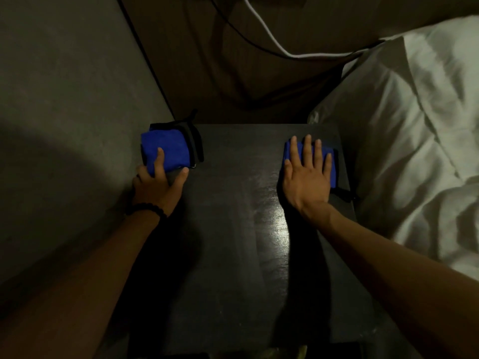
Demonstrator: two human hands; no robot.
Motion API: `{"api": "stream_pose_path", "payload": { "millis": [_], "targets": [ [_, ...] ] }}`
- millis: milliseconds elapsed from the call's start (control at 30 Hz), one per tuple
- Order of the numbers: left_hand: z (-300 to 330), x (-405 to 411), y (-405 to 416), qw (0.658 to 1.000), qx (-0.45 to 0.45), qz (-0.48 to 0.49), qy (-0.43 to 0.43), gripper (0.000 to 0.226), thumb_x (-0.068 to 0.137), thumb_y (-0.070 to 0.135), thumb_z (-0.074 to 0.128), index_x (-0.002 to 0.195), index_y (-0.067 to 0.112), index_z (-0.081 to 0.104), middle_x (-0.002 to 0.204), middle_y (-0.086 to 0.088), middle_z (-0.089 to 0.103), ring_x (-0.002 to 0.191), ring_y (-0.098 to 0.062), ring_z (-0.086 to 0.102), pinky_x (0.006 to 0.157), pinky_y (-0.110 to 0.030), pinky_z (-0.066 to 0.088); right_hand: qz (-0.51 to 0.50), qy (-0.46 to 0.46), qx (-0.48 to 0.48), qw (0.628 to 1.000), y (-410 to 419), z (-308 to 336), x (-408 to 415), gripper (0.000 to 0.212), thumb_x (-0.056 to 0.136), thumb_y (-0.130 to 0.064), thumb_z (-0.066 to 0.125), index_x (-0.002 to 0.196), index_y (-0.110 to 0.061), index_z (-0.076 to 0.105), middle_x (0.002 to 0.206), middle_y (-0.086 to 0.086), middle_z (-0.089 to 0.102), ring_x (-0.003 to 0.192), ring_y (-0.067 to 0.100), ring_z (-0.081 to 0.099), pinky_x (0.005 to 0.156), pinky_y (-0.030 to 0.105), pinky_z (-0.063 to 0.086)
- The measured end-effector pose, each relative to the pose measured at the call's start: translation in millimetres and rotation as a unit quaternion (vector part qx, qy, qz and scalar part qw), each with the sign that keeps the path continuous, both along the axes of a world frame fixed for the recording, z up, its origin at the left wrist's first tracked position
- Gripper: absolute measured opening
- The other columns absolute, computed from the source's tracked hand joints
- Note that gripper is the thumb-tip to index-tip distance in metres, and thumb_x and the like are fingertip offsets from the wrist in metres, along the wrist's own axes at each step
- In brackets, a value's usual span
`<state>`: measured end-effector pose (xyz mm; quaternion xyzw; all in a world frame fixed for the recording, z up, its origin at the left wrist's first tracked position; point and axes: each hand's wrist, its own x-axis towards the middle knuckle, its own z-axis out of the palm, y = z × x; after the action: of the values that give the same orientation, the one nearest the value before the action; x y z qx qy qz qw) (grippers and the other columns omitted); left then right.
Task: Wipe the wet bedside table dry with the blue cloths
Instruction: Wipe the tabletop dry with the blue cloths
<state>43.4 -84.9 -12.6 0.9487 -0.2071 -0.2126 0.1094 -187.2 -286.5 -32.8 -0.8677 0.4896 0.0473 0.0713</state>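
Observation:
A dark bedside table point(233, 255) fills the middle of the view, with a shiny wet-looking streak down its centre right. One folded blue cloth point(166, 149) with black edging lies at the table's far left corner. My left hand point(158, 185) holds its near edge, forefinger on top and thumb spread to the right. A second blue cloth point(333, 172) lies at the far right edge. My right hand point(305, 174) presses flat on it with straight, spread fingers and covers most of it.
White bedding and a pillow point(414, 125) press against the table's right side. A grey wall point(64, 99) runs along the left. Behind the table, a white cable point(261, 24) and a black cable point(233, 29) hang over a brown panel.

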Motion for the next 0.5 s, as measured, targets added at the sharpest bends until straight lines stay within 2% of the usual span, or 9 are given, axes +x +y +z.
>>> {"api": "stream_pose_path", "payload": {
  "millis": [100, 233, 333, 433, 500],
  "targets": [
    [-2.0, 2.0, 1.1, 1.000, -0.014, -0.018, 0.004, 0.072, 0.085, 0.067, 0.033, 0.144, 0.042, -0.001, 0.145, -0.016, 0.019, 0.126, -0.041, 0.031, 0.104, -0.053, 0.030, 0.011, -0.007, -0.005, 1.000, 11.1, -1.1, 8.9, 0.069, 0.097, -0.051, -0.005, 0.162, -0.029, -0.006, 0.170, 0.007, -0.005, 0.156, 0.028, -0.010, 0.125, 0.053, -0.001],
    [-4.3, 5.3, 0.5, 0.999, 0.009, -0.052, -0.010, 0.062, 0.092, 0.057, 0.030, 0.146, 0.037, 0.007, 0.147, -0.016, 0.018, 0.124, -0.040, 0.032, 0.106, -0.051, 0.028, 0.025, -0.013, -0.002, 1.000, 24.2, -3.1, 22.4, 0.066, 0.100, -0.051, 0.000, 0.161, -0.029, -0.007, 0.170, 0.007, -0.007, 0.155, 0.028, -0.012, 0.125, 0.053, -0.004],
    [-2.4, 10.4, 1.9, 0.997, 0.023, -0.073, 0.006, 0.054, 0.096, 0.046, 0.025, 0.147, 0.034, 0.010, 0.153, -0.012, 0.009, 0.124, -0.040, 0.029, 0.106, -0.050, 0.028, 0.044, -0.013, -0.004, 0.999, 34.2, -4.5, 32.3, 0.065, 0.101, -0.051, 0.000, 0.161, -0.029, -0.008, 0.170, 0.007, -0.008, 0.155, 0.028, -0.013, 0.124, 0.051, -0.009],
    [-0.9, 5.4, 6.4, 0.998, -0.023, -0.066, -0.001, 0.049, 0.099, 0.027, 0.027, 0.146, 0.027, 0.017, 0.156, -0.015, -0.002, 0.123, -0.044, 0.030, 0.104, -0.050, 0.030, 0.062, -0.016, -0.008, 0.998, 45.0, -4.8, 42.0, 0.064, 0.102, -0.050, 0.001, 0.161, -0.028, -0.008, 0.169, 0.007, -0.008, 0.155, 0.027, -0.014, 0.123, 0.050, -0.012],
    [2.2, 5.2, 6.1, 0.998, -0.057, -0.032, 0.010, 0.053, 0.098, 0.040, 0.027, 0.148, 0.027, 0.014, 0.154, -0.019, 0.008, 0.130, -0.045, 0.024, 0.107, -0.053, 0.025, 0.075, -0.019, -0.008, 0.997, 51.9, -4.2, 47.2, 0.063, 0.103, -0.050, 0.003, 0.161, -0.028, -0.008, 0.169, 0.008, -0.008, 0.154, 0.028, -0.014, 0.122, 0.049, -0.014]
  ]
}}
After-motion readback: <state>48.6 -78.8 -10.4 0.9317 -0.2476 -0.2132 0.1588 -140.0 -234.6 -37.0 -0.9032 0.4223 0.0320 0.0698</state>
